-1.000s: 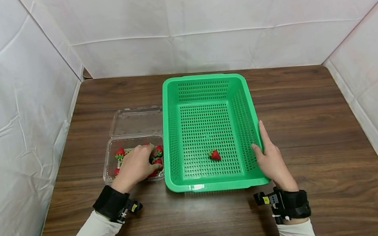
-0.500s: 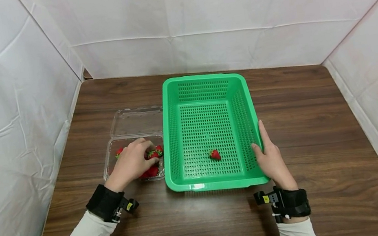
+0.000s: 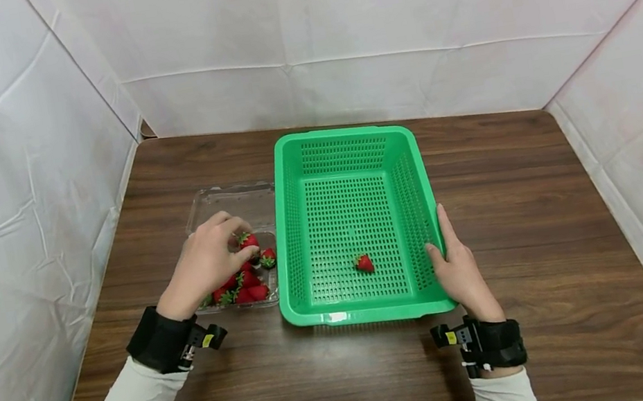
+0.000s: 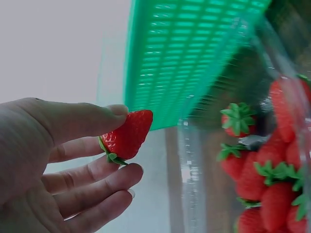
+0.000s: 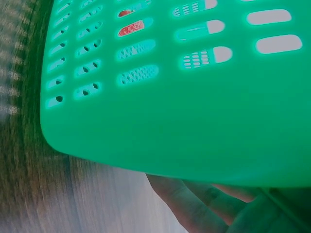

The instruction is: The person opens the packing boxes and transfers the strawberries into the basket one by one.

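Left hand: we see it raised over the clear clamshell, thumb and fingertips pinching one strawberry; the wrist view shows that berry clamped between thumb and forefinger, tip pointing to 1 o'clock.
Clear clamshell: sits at 9 o'clock of the basket, lid folded open toward 12 o'clock; we note its wall just beside the basket's left side.
Remaining strawberries: a red heap with green caps in the near half of the clamshell.
Green basket: perforated, mid-table; one loose strawberry lies on its floor toward 6 o'clock.
Right hand: at the basket's 4 o'clock corner, we see fingers straight along the outer wall, thumb over the rim, steadying it.
Table: dark wood grain.
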`<action>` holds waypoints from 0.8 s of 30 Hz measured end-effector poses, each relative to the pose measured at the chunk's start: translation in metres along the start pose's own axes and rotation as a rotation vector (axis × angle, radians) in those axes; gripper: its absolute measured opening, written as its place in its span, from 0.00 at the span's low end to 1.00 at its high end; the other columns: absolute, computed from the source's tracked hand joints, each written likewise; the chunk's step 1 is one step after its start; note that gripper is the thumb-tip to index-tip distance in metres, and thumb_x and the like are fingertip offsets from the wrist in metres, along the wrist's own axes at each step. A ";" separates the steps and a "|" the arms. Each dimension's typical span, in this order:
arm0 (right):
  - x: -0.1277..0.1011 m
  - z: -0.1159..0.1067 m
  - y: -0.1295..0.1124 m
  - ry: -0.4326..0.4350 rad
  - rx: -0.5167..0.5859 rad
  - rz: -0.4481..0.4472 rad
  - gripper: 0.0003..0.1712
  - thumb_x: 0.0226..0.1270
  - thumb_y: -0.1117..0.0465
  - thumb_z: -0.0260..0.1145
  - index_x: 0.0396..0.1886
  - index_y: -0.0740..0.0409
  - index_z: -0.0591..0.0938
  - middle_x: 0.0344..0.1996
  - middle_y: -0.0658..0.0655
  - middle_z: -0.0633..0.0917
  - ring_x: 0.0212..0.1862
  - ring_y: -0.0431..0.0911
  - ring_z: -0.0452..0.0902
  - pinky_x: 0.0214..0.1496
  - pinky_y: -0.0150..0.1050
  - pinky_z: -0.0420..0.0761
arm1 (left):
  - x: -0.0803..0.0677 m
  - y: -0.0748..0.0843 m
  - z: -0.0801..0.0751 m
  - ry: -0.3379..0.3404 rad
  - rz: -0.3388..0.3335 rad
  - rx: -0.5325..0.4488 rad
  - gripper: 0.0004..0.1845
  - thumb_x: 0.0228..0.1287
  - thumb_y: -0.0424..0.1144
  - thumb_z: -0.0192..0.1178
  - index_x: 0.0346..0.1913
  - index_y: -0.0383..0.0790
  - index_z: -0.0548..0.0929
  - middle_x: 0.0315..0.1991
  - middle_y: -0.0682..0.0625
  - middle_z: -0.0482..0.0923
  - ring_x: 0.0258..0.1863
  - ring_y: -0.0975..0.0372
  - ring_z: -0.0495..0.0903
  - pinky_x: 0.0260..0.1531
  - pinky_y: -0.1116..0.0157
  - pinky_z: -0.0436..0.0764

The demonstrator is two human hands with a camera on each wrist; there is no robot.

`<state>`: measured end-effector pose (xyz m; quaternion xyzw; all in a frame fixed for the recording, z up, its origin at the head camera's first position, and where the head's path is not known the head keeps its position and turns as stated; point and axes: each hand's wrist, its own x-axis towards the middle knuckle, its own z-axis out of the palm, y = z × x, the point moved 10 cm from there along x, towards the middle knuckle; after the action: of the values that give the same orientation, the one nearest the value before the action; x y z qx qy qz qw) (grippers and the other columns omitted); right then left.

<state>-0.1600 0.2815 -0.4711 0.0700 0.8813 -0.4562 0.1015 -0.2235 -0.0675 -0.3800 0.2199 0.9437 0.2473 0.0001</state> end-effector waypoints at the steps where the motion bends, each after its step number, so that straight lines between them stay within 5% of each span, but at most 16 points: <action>1: 0.000 0.000 0.000 -0.001 0.001 0.001 0.42 0.80 0.58 0.44 0.72 0.24 0.28 0.78 0.62 0.44 0.68 0.65 0.64 0.47 0.47 0.69 | 0.000 0.002 -0.003 0.006 0.003 -0.003 0.13 0.59 0.39 0.69 0.46 0.40 0.83 0.42 0.46 0.78 0.33 0.57 0.78 0.30 0.64 0.74; 12: -0.001 0.000 0.000 0.003 0.003 0.005 0.42 0.80 0.58 0.44 0.72 0.22 0.28 0.78 0.62 0.45 0.69 0.65 0.63 0.48 0.48 0.70 | 0.013 0.041 -0.016 0.019 0.079 -0.001 0.15 0.60 0.40 0.68 0.48 0.41 0.82 0.47 0.47 0.76 0.39 0.56 0.80 0.38 0.61 0.77; 24: 0.001 -0.001 0.002 0.008 0.004 0.004 0.42 0.80 0.58 0.44 0.73 0.24 0.29 0.78 0.62 0.45 0.65 0.64 0.68 0.44 0.47 0.70 | 0.034 0.079 -0.008 -0.003 0.175 0.008 0.13 0.62 0.42 0.67 0.46 0.42 0.81 0.48 0.48 0.75 0.40 0.58 0.78 0.39 0.64 0.75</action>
<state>-0.1603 0.2829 -0.4721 0.0737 0.8806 -0.4575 0.0988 -0.2226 0.0048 -0.3321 0.3020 0.9218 0.2422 -0.0210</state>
